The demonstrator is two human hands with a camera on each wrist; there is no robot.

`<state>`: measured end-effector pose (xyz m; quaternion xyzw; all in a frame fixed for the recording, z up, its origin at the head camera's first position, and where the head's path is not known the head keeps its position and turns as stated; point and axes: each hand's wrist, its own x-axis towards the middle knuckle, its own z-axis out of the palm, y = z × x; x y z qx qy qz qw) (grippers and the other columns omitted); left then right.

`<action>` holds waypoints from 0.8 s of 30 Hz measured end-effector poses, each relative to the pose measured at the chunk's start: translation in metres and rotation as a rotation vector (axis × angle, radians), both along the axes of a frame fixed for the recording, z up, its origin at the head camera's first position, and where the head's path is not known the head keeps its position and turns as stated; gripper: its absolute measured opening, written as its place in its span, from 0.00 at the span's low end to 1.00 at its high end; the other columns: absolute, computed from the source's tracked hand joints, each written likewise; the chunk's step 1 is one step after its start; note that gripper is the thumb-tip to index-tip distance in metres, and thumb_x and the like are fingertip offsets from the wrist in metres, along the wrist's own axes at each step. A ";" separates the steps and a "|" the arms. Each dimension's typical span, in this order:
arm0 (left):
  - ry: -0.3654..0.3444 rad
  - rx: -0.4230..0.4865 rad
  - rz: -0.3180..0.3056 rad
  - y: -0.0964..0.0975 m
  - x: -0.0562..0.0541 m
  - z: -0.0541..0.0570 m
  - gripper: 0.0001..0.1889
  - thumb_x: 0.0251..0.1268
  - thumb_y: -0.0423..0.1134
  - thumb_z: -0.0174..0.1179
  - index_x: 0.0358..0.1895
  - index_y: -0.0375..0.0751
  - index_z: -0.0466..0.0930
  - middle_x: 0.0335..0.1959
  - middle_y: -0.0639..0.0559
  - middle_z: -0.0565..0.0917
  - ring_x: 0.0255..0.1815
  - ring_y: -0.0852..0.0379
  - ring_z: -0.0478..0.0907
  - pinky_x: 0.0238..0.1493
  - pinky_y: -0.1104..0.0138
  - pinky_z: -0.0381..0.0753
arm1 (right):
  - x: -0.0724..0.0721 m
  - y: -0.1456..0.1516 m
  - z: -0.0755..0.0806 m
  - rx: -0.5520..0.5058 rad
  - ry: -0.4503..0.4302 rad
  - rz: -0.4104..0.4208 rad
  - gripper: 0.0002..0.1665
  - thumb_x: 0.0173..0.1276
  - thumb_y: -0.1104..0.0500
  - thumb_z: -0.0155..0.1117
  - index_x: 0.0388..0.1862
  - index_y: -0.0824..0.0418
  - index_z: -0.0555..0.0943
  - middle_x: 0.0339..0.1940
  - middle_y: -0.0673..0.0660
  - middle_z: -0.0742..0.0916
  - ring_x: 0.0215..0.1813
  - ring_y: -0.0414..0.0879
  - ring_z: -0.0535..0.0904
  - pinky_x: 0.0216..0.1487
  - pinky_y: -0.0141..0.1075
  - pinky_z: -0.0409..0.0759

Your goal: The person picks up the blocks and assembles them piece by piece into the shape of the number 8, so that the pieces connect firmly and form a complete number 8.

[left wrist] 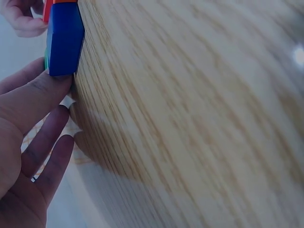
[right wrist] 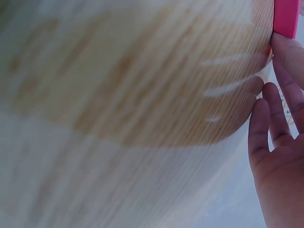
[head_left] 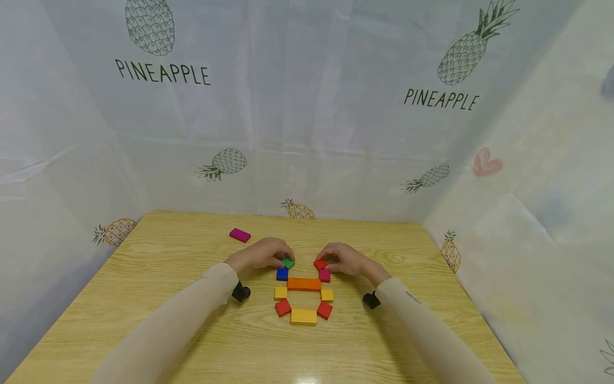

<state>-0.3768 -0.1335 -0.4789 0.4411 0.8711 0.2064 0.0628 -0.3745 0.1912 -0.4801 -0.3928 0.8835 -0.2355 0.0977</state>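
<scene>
Thumb and fingers of my left hand (head_left: 264,253) pinch a small green block (head_left: 288,263), just behind a blue block (head_left: 282,274). Across from it, my right hand (head_left: 348,260) pinches a red block (head_left: 320,264) behind a pink block (head_left: 324,276). An orange bar (head_left: 304,285) lies between the two sides. In the left wrist view the blue block (left wrist: 65,40) hides most of the green one. The right wrist view shows the pink block (right wrist: 286,18) above my right hand (right wrist: 280,156); the red block there is out of sight.
Nearer me lie two yellow squares (head_left: 280,293), two tilted red blocks (head_left: 324,310) and a yellow rectangle (head_left: 304,317), making a rounded outline with the bar. A magenta block (head_left: 240,235) rests apart at the back left. Pineapple-printed curtains (head_left: 307,117) enclose the wooden table (head_left: 374,341).
</scene>
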 end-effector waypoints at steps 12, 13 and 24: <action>-0.012 0.012 0.004 0.001 0.003 0.001 0.15 0.72 0.35 0.70 0.59 0.49 0.89 0.51 0.55 0.86 0.47 0.57 0.81 0.56 0.60 0.82 | 0.001 0.000 0.000 -0.009 -0.009 0.008 0.18 0.74 0.63 0.71 0.61 0.53 0.87 0.57 0.52 0.86 0.60 0.50 0.80 0.69 0.49 0.78; -0.013 0.011 0.006 0.001 0.003 0.001 0.15 0.72 0.35 0.70 0.59 0.50 0.89 0.51 0.56 0.86 0.47 0.57 0.81 0.56 0.61 0.82 | 0.002 0.000 0.000 -0.009 -0.008 0.008 0.19 0.74 0.63 0.71 0.61 0.53 0.87 0.57 0.52 0.86 0.60 0.50 0.80 0.69 0.49 0.78; -0.004 0.004 0.006 0.001 0.005 0.003 0.15 0.72 0.36 0.70 0.59 0.48 0.89 0.51 0.55 0.86 0.47 0.57 0.80 0.56 0.60 0.81 | 0.002 -0.001 0.001 -0.008 -0.018 0.004 0.19 0.74 0.64 0.71 0.61 0.54 0.87 0.57 0.52 0.86 0.61 0.51 0.81 0.69 0.50 0.78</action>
